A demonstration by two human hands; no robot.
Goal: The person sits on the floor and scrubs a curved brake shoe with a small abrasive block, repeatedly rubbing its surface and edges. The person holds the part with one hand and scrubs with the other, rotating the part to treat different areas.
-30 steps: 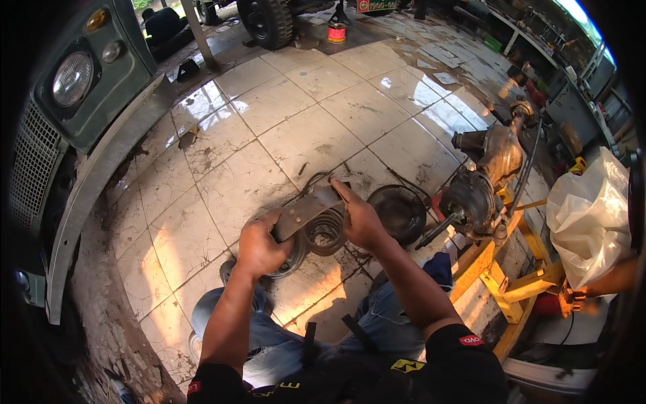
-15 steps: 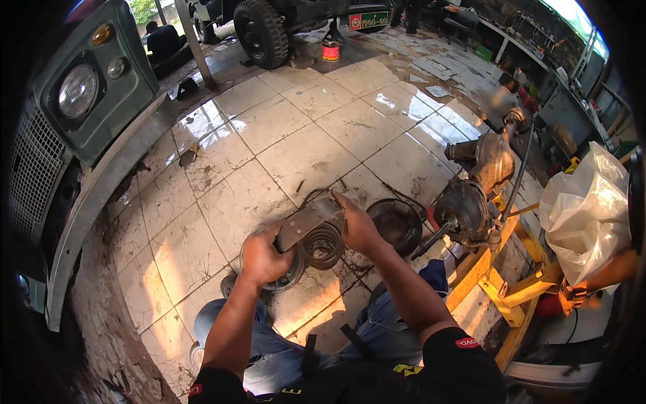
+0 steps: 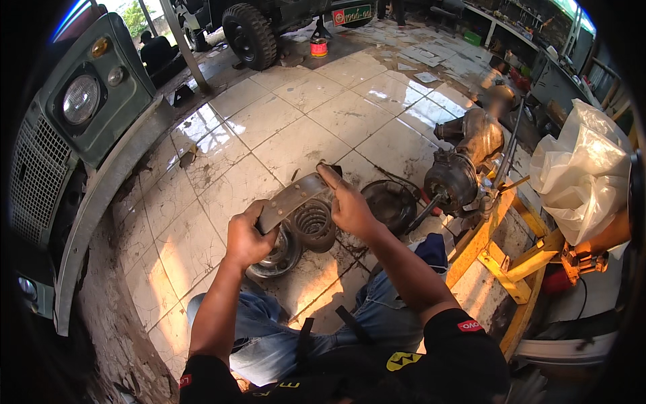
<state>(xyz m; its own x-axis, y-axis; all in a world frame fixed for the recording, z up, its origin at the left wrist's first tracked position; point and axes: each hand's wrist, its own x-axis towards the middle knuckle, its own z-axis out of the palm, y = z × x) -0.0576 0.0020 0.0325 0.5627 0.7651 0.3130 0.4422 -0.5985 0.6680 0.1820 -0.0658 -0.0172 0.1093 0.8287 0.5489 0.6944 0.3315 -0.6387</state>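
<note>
A curved grey-brown brake shoe (image 3: 291,200) with rivets along its face is held up between my two hands, above the tiled floor. My left hand (image 3: 246,237) is closed on its lower left end, thumb on top. At the upper right end, my right hand (image 3: 351,210) grips it, with the index finger stretched along the tip. Below the shoe stand a rusty coil spring (image 3: 315,227) and a round metal drum-like part (image 3: 279,257), partly hidden by my left hand and the spring. Right of my right hand lies a dark round dish-shaped part (image 3: 390,207).
At the right, a greasy axle housing (image 3: 474,161) rests by a yellow metal stand (image 3: 501,266), with a plastic bag (image 3: 582,178) beyond it. A green vehicle's front (image 3: 91,101) and bumper (image 3: 111,182) flank the left. Far back stand a wheel (image 3: 249,37) and a red-yellow tin (image 3: 319,48).
The whole view has shifted slightly, so the floor things sit higher. Both hands still hold the brake shoe, which is turned a little and shows more of its riveted face.
</note>
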